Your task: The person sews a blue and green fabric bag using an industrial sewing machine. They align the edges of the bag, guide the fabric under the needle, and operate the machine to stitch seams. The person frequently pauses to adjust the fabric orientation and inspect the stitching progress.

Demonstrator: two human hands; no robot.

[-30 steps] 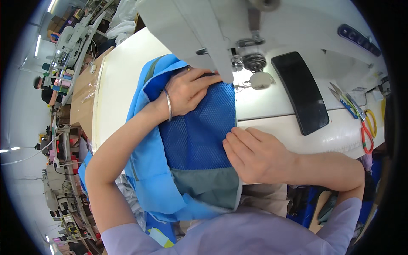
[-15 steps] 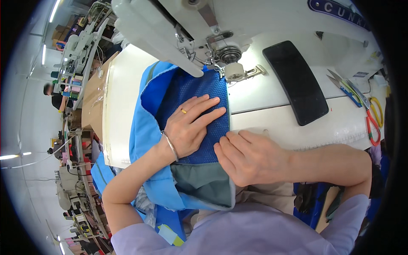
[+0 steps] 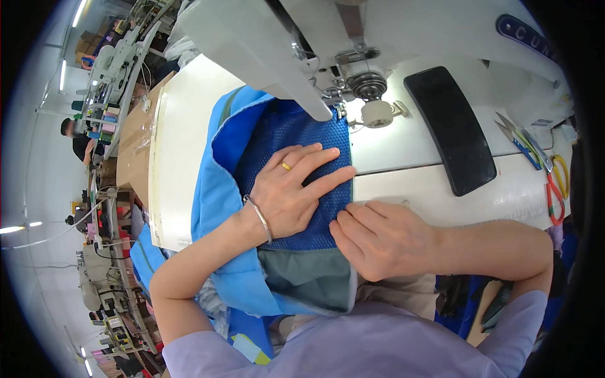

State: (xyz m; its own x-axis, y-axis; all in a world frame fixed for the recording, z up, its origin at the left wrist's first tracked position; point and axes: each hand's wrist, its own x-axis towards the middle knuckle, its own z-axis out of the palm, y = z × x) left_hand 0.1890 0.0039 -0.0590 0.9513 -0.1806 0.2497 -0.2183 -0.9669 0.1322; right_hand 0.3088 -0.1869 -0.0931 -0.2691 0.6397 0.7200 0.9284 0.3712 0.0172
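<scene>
A light blue fabric piece, seemingly a bag part, with a dark blue mesh panel (image 3: pixel 268 142) and a grey-green lower section (image 3: pixel 309 277), lies on the sewing table. Its far end is under the head of a white sewing machine (image 3: pixel 252 57), by the presser foot (image 3: pixel 341 112). My left hand (image 3: pixel 287 192) rests flat on the mesh, fingers spread, index fingertip at the right edge. Just nearer to me, my right hand (image 3: pixel 381 242) is closed in a pinch on that same edge. Its fingertips hide the exact spot they grip.
A black phone (image 3: pixel 450 129) lies right of the machine's needle area. Farther right are snips (image 3: pixel 520 142) and red-and-yellow-handled scissors (image 3: pixel 556 189). Cardboard (image 3: pixel 135 151) borders the table's left side. Other machines stand along the far left, where another person (image 3: pixel 79 142) is.
The view has shifted, so most things sit slightly farther right in the picture. My left index finger reaches a little closer to the fabric's right edge. My right hand keeps its pinch.
</scene>
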